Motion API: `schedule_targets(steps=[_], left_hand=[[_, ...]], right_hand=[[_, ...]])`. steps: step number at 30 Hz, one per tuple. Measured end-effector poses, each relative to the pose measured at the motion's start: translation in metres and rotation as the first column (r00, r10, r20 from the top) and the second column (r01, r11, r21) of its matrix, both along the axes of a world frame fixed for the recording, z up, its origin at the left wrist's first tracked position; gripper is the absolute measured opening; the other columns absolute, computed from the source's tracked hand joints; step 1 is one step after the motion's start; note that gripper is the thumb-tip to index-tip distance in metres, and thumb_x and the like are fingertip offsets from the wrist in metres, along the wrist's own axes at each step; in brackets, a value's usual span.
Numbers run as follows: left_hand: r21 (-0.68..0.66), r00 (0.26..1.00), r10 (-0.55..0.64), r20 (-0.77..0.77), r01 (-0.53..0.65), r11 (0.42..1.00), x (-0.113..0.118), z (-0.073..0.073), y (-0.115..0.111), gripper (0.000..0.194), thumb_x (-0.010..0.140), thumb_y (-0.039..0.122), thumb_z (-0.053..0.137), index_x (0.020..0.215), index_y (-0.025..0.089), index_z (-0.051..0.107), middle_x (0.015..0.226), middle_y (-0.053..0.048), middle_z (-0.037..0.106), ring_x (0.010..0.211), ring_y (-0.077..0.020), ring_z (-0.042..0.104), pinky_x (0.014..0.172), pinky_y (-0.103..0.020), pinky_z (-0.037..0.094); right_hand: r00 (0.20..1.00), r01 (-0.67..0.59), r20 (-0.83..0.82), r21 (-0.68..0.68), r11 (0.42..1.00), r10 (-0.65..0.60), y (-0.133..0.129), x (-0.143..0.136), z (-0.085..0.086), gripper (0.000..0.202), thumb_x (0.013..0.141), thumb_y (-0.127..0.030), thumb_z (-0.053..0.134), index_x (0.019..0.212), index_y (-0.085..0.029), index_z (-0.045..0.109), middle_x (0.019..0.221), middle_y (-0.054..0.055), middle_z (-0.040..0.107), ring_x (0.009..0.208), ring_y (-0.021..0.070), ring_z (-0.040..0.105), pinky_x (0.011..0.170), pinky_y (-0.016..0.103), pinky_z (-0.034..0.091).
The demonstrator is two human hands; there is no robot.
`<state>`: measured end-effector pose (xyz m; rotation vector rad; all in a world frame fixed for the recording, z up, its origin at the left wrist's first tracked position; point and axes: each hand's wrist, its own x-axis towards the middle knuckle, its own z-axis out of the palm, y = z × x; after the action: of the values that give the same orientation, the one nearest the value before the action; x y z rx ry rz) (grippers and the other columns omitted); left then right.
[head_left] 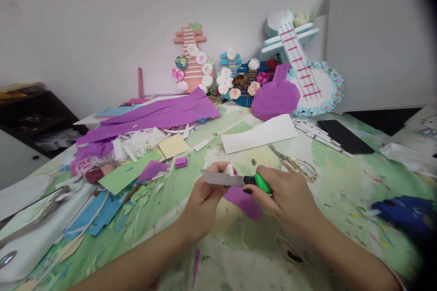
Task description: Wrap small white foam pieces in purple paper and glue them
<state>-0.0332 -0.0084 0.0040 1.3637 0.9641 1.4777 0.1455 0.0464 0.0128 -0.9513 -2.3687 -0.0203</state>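
Note:
My right hand (290, 198) is closed around the green and black handle of a utility knife (262, 183). Its long blade points left, across the front of my left hand (206, 198). Between the fingers of that left hand is a small white piece (230, 169), which looks like foam; the blade hides part of it. Whether the edge touches the piece I cannot tell. Below both hands lies a purple paper piece (247, 202). Gold-handled scissors (298, 166) rest just beyond my right hand, and a white strip (261, 134) lies farther back.
Purple sheets (160, 116), white string (136, 145) and paper scraps (112, 177) cover the left side. Decorated guitar shapes (194, 61) lean against the wall, with a purple one (276, 97) nearer. At right are a black phone-like slab (344, 136) and a blue bundle (406, 213).

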Motion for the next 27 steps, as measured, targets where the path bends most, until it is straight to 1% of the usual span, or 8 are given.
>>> schedule_targets(steps=[8, 11, 14, 17, 20, 24, 27], left_hand=[[-0.011, 0.999, 0.022, 0.029, -0.022, 1.0, 0.001, 0.001, 0.0, 0.019, 0.086, 0.037, 0.058, 0.084, 0.018, 0.061, 0.084, -0.004, 0.05, 0.075, -0.0144, 0.044, 0.07, -0.027, 0.038], [-0.021, 0.998, 0.003, 0.059, -0.002, 1.0, 0.001, 0.001, 0.0, 0.02, 0.086, 0.039, 0.057, 0.088, 0.019, 0.06, 0.083, -0.003, 0.05, 0.074, -0.0134, 0.044, 0.07, -0.026, 0.037], [-0.043, 0.998, -0.007, 0.055, 0.009, 0.999, 0.0, 0.0, 0.0, 0.021, 0.088, 0.04, 0.054, 0.092, 0.019, 0.059, 0.084, -0.002, 0.048, 0.075, -0.0128, 0.043, 0.071, -0.025, 0.036], [-0.055, 0.999, 0.01, 0.034, -0.008, 0.998, -0.001, -0.003, -0.001, 0.019, 0.089, 0.037, 0.054, 0.092, 0.019, 0.059, 0.085, -0.002, 0.047, 0.075, -0.0123, 0.041, 0.071, -0.025, 0.036], [-0.067, 0.999, 0.026, 0.032, -0.024, 0.997, -0.003, -0.007, -0.002, 0.018, 0.089, 0.035, 0.055, 0.097, 0.019, 0.058, 0.083, -0.001, 0.047, 0.074, -0.0123, 0.04, 0.07, -0.025, 0.035], [-0.069, 0.998, 0.055, 0.03, -0.052, 0.996, -0.005, -0.012, -0.003, 0.022, 0.088, 0.037, 0.055, 0.102, 0.02, 0.057, 0.087, -0.002, 0.047, 0.077, -0.0135, 0.041, 0.072, -0.026, 0.035], [-0.067, 0.998, 0.059, 0.026, -0.057, 0.996, -0.006, -0.012, -0.003, 0.024, 0.088, 0.039, 0.054, 0.104, 0.021, 0.057, 0.084, -0.001, 0.047, 0.076, -0.0136, 0.04, 0.072, -0.026, 0.035]], right_hand=[[1.0, 0.01, 0.008, -0.009, 1.0, -0.01, 0.001, 0.001, -0.001, 0.053, 0.092, -0.062, 0.031, 0.065, -0.019, 0.047, 0.051, -0.002, 0.049, 0.046, 0.0108, 0.043, 0.05, 0.025, 0.019], [1.0, 0.014, 0.009, -0.006, 1.0, -0.014, 0.002, 0.001, -0.001, 0.053, 0.092, -0.062, 0.03, 0.065, -0.019, 0.047, 0.05, -0.003, 0.048, 0.045, 0.0108, 0.042, 0.05, 0.026, 0.019], [1.0, 0.008, 0.01, -0.006, 1.0, -0.008, 0.004, 0.002, -0.001, 0.053, 0.092, -0.061, 0.029, 0.065, -0.019, 0.047, 0.05, -0.003, 0.046, 0.045, 0.0107, 0.041, 0.05, 0.025, 0.019], [1.0, 0.006, 0.019, -0.008, 1.0, -0.006, 0.005, 0.002, -0.001, 0.052, 0.093, -0.06, 0.029, 0.066, -0.019, 0.046, 0.05, -0.003, 0.045, 0.045, 0.0106, 0.041, 0.05, 0.024, 0.019], [1.0, 0.014, 0.023, -0.018, 1.0, -0.014, 0.005, 0.003, -0.002, 0.052, 0.093, -0.06, 0.029, 0.065, -0.019, 0.045, 0.05, -0.003, 0.045, 0.045, 0.0107, 0.041, 0.05, 0.024, 0.02], [0.999, 0.036, 0.033, -0.053, 0.998, -0.035, 0.006, 0.004, -0.002, 0.052, 0.092, -0.061, 0.029, 0.065, -0.019, 0.044, 0.051, -0.003, 0.046, 0.046, 0.011, 0.042, 0.05, 0.024, 0.02], [0.998, 0.05, 0.037, -0.063, 0.997, -0.047, 0.006, 0.005, -0.002, 0.052, 0.092, -0.061, 0.029, 0.065, -0.019, 0.043, 0.051, -0.003, 0.046, 0.046, 0.0112, 0.042, 0.05, 0.025, 0.019]])
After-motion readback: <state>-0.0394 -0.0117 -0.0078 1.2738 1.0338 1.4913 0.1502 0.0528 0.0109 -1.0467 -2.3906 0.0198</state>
